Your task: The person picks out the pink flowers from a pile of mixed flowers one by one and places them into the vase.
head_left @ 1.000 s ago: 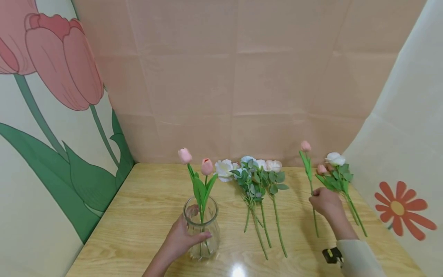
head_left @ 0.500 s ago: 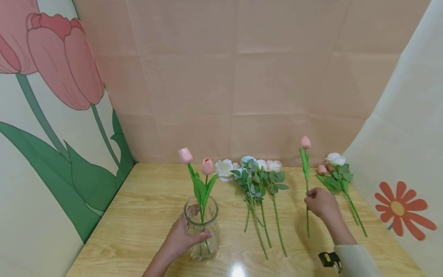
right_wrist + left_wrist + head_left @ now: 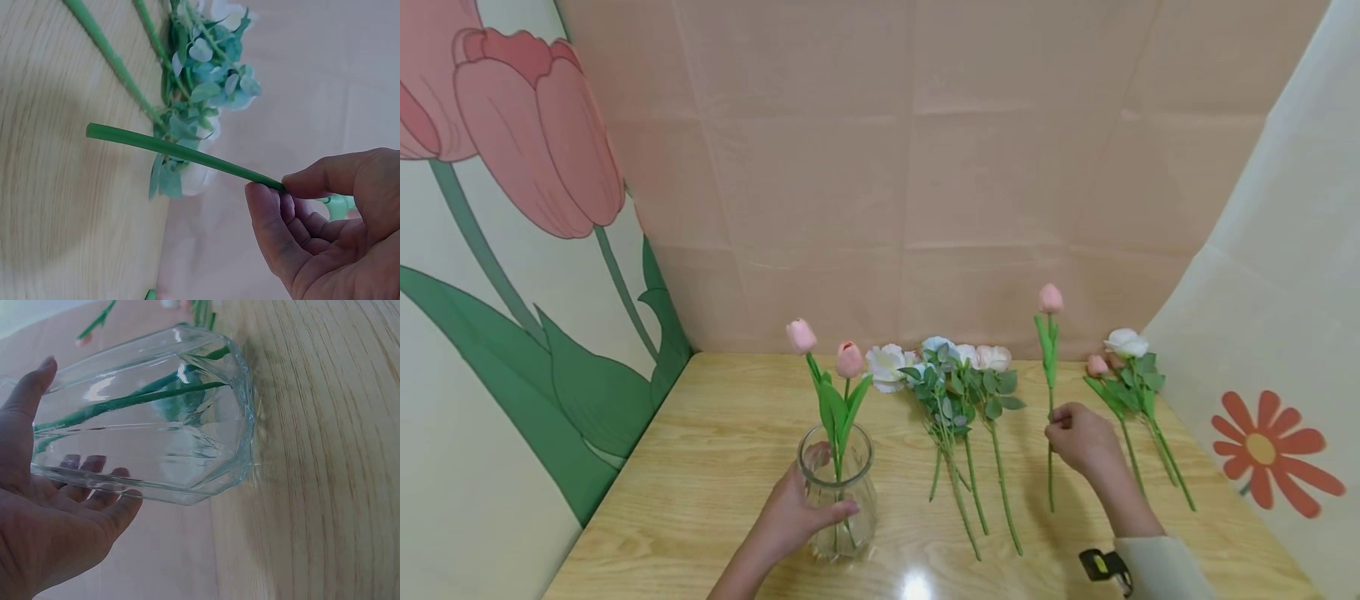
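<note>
A clear faceted glass vase (image 3: 859, 521) stands on the table with two pink tulips (image 3: 849, 361) in it, their stems (image 3: 134, 400) slanting inside the glass in the left wrist view. My left hand (image 3: 801, 512) grips the vase from its left side, thumb across the front and fingers round the back. My right hand (image 3: 1082, 437) pinches the green stem (image 3: 181, 152) of another pink tulip (image 3: 1050, 298) between thumb and fingertips. That tulip is upright, bloom at the top, to the right of the flower pile.
Several white, pale blue and blush flowers (image 3: 951, 379) with long stems lie mid-table. At the right lie a white rose (image 3: 1126, 342) and a pink tulip (image 3: 1097, 365). A wooden table (image 3: 700, 467) meets a pink cloth backdrop (image 3: 910, 183) behind and floral panels at the sides.
My right hand has moved left with the tulip, which has risen a little and turned from tilted to upright. The left hand and vase have stayed in place.
</note>
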Tool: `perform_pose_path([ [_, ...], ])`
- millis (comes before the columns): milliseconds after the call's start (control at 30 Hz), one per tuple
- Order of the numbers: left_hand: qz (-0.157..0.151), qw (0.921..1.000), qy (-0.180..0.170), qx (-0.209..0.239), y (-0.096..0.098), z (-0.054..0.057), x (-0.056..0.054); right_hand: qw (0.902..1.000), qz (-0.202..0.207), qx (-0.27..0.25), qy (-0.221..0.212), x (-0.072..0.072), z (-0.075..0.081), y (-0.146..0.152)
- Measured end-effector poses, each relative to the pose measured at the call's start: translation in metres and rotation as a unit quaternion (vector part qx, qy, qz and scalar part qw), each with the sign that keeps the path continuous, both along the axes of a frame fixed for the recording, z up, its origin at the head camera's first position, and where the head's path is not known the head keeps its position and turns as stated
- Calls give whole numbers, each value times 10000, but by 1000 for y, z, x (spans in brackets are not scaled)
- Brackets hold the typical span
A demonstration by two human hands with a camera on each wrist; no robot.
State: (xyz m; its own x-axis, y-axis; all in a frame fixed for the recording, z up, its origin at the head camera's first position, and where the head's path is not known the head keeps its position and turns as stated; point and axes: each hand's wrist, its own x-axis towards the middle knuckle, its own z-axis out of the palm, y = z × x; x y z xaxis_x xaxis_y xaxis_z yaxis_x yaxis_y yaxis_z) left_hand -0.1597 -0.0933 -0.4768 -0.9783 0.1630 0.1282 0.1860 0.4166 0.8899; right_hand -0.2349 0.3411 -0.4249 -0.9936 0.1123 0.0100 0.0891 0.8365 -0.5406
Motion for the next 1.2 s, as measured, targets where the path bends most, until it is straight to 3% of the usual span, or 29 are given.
perform_pose_path([
  [1200,-61,9996,-280,25,-1,5,0,9968,432,-397,535,22,18,-57],
])
